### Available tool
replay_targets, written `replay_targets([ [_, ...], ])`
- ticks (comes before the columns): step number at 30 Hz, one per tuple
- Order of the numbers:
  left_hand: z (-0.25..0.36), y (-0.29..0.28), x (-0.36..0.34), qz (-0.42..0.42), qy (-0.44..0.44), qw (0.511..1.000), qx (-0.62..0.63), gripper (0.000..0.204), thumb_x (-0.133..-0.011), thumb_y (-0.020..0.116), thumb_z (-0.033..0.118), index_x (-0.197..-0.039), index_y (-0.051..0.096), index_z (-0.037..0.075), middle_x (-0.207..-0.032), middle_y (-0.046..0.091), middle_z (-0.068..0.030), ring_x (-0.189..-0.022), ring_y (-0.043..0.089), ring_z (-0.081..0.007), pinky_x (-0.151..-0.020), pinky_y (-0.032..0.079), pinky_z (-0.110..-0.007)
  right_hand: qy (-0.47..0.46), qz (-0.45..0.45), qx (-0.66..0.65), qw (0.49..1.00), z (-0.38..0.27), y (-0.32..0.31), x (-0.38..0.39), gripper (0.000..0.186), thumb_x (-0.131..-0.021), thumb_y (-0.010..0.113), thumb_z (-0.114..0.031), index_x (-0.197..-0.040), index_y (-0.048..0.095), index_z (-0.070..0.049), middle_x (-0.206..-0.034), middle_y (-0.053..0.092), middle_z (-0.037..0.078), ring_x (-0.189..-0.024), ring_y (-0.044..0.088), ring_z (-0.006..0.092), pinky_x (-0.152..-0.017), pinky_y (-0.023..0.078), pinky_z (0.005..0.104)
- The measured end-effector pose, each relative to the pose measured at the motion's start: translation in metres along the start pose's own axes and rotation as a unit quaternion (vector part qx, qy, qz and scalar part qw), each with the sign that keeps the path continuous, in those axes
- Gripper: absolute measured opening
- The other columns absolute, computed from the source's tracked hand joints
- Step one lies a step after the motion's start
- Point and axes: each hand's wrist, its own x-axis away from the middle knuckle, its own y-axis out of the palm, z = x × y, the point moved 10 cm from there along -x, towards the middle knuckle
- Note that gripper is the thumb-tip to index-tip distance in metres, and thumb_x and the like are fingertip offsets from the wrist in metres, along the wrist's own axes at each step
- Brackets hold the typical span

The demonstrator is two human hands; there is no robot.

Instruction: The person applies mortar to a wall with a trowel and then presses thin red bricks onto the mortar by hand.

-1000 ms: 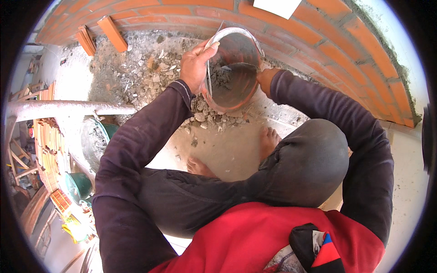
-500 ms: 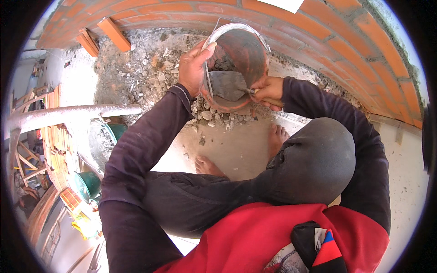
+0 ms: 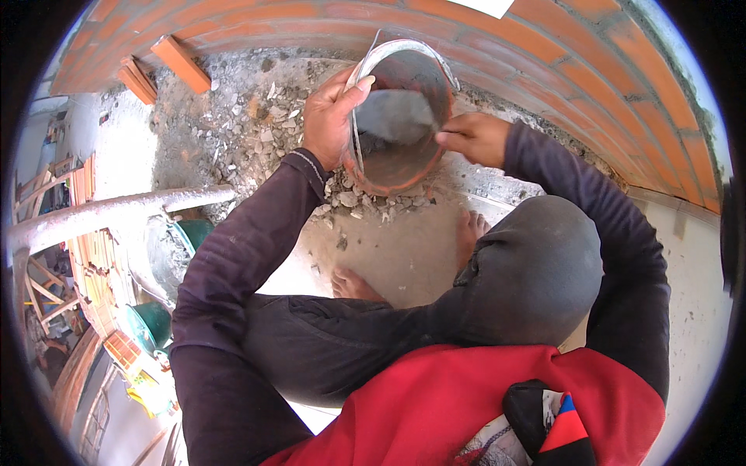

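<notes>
A mortar-smeared bucket [image 3: 395, 177], pale-rimmed and tipped toward me, sits on rubble in front of me. My left hand [image 3: 329, 118] is closed on the left side of its rim. Inside the bucket, a slightly blurred grey trowel blade [image 3: 392, 113] lies across dark mortar. The trowel's handle is in my right hand [image 3: 475, 138], whose fingers are closed around it at the bucket's right edge; the handle itself is mostly hidden.
A brick wall [image 3: 509, 37] curves behind the bucket, with loose bricks [image 3: 181, 64] at upper left among rubble [image 3: 268, 132]. On the left are a pale pole [image 3: 116, 213], green tubs [image 3: 150, 325] and stacked boards [image 3: 87, 268]. My knee and bare feet are below the bucket.
The trowel blade swung down in the bucket, then rose toward its upper middle since half a second ago. My right hand moved up with it; my left hand kept its grip.
</notes>
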Motion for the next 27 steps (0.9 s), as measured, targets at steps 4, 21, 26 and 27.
replay_targets([
  [4, 0.007, 0.016, -0.005, -0.033, 0.044, 0.997, -0.052, 0.024, -0.092, 0.064, 0.014, -0.104, 0.070, -0.007, -0.129, 0.060, -0.0080, -0.106, 0.058, -0.0129, -0.092, 0.043, -0.027, -0.075, -0.079, 0.211, 0.971, 0.017, 0.028, -0.039, 0.052, -0.099, 0.046, -0.045, -0.080, 0.066, -0.001, -0.067, 0.064, 0.013, -0.058, 0.062, 0.0237, -0.062, 0.049, 0.0415],
  [21, 0.007, 0.006, -0.003, -0.033, 0.051, 0.996, -0.070, 0.027, -0.090, 0.065, 0.016, -0.105, 0.071, -0.005, -0.127, 0.062, -0.0119, -0.115, 0.055, -0.0185, -0.099, 0.040, -0.031, 0.094, -0.158, 0.324, 0.928, 0.047, -0.033, -0.039, 0.056, -0.100, 0.040, -0.044, -0.084, 0.068, 0.002, -0.071, 0.065, 0.017, -0.069, 0.062, 0.0327, -0.076, 0.047, 0.0453],
  [26, -0.004, -0.003, -0.005, -0.027, 0.006, 0.999, -0.025, 0.027, -0.089, 0.066, 0.017, -0.104, 0.071, -0.006, -0.125, 0.063, -0.0116, -0.115, 0.055, -0.0181, -0.099, 0.040, -0.030, 0.073, -0.091, 0.261, 0.958, -0.028, -0.050, -0.017, 0.049, -0.100, 0.040, -0.042, -0.102, 0.068, -0.002, -0.082, 0.067, 0.021, -0.080, 0.064, 0.0360, -0.083, 0.048, 0.0477],
  [27, -0.004, -0.002, -0.007, -0.032, 0.002, 0.999, -0.032, 0.027, -0.089, 0.066, 0.017, -0.103, 0.071, -0.006, -0.124, 0.063, -0.0115, -0.115, 0.055, -0.0181, -0.099, 0.040, -0.030, 0.057, -0.097, 0.261, 0.959, -0.030, -0.041, -0.023, 0.047, -0.100, 0.040, -0.042, -0.107, 0.068, -0.003, -0.085, 0.068, 0.021, -0.082, 0.065, 0.0368, -0.085, 0.049, 0.0478],
])
